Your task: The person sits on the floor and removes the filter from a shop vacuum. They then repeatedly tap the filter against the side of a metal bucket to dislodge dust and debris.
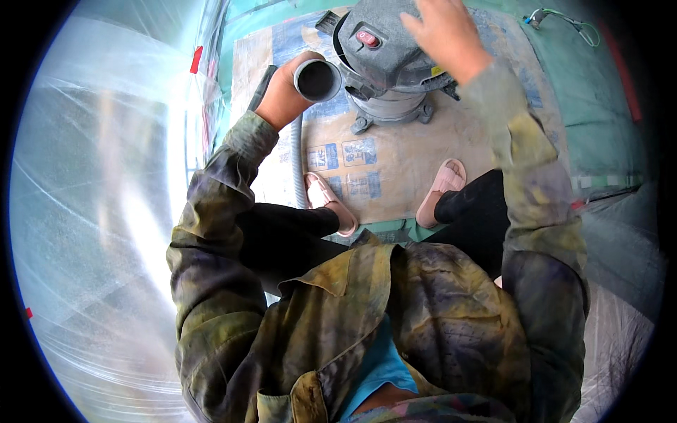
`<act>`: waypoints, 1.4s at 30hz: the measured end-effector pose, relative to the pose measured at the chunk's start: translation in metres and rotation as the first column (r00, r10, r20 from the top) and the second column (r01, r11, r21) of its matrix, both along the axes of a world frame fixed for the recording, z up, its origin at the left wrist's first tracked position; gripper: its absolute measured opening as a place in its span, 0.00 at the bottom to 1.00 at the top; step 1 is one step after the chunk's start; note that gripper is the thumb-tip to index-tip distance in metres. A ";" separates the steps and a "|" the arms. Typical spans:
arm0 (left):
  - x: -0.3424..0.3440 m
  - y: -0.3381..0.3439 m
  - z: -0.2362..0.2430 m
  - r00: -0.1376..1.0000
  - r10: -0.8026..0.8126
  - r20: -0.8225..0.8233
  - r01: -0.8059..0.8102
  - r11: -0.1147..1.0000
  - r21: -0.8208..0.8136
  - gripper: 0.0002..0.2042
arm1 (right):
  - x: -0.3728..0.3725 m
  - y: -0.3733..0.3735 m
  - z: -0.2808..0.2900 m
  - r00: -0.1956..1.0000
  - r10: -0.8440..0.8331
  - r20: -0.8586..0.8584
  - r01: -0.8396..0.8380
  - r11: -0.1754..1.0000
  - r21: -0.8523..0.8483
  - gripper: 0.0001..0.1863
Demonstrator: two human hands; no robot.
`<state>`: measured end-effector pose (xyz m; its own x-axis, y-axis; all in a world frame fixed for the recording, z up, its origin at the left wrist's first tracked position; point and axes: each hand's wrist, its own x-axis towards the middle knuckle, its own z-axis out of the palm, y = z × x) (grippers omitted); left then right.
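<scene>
Here's the left hand (281,93), fingers wrapped firmly around a dark grey tube (307,96), its round mouth turned up toward the camera. Just to the right stands the vacuum cleaner (390,56), upright on its small wheels, the dusty grey lid on top of a shiny drum, and a red switch (367,39) facing us. Over on the lid's right side, the right hand (451,37) is up high, thumb spread away from the fingers, nothing seen in its grasp; the fingertips run out of view, and whether it touches the lid I can't tell. Below the left hand, a grey hose (297,158) runs down beside the left slipper (331,203). The right slipper (442,190) sits well apart from it, both pink, both on the brown printed floor sheet (405,162). Green sheeting (599,106) spreads out to the right, clear plastic (99,211) hangs along the left.
</scene>
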<state>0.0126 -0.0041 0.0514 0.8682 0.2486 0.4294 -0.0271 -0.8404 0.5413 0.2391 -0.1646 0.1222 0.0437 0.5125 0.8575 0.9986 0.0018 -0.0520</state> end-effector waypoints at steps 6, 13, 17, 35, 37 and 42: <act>-0.004 -0.013 0.011 0.999 -0.025 -0.038 0.021 0.995 -0.095 0.15 | -0.048 0.024 -0.051 0.741 0.437 -0.509 -0.594 0.781 -0.195 0.28; -0.011 -0.029 0.035 0.993 -0.112 0.028 0.112 0.994 0.002 0.18 | -0.015 0.014 -0.030 0.532 0.242 -0.811 -0.708 0.652 -0.270 0.22; -0.018 -0.028 0.031 0.994 -0.109 0.001 0.109 0.993 -0.038 0.22 | -0.019 -0.008 0.021 0.858 0.260 -0.444 -0.298 0.954 -0.017 0.16; -0.078 0.048 -0.001 0.867 0.115 -0.485 -0.182 0.979 -0.094 0.23 | -0.080 -0.044 -0.014 -0.229 0.464 -0.855 -0.479 0.712 0.514 0.19; -0.117 0.069 -0.020 0.757 0.237 -0.609 -0.342 0.938 -0.060 0.23 | -0.083 -0.049 -0.049 -0.438 0.439 -0.785 -0.326 0.736 0.593 0.17; -0.180 0.062 0.003 0.708 0.265 -0.654 -0.446 0.886 -0.125 0.28 | -0.106 -0.059 -0.129 -0.848 0.275 -0.453 -0.093 0.764 0.638 0.16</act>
<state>-0.1673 0.0577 0.0549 0.7389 0.6135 -0.2787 0.6518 -0.5461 0.5262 0.1334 -0.2237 -0.0073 0.3624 0.9040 -0.2269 -0.8744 0.2455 -0.4184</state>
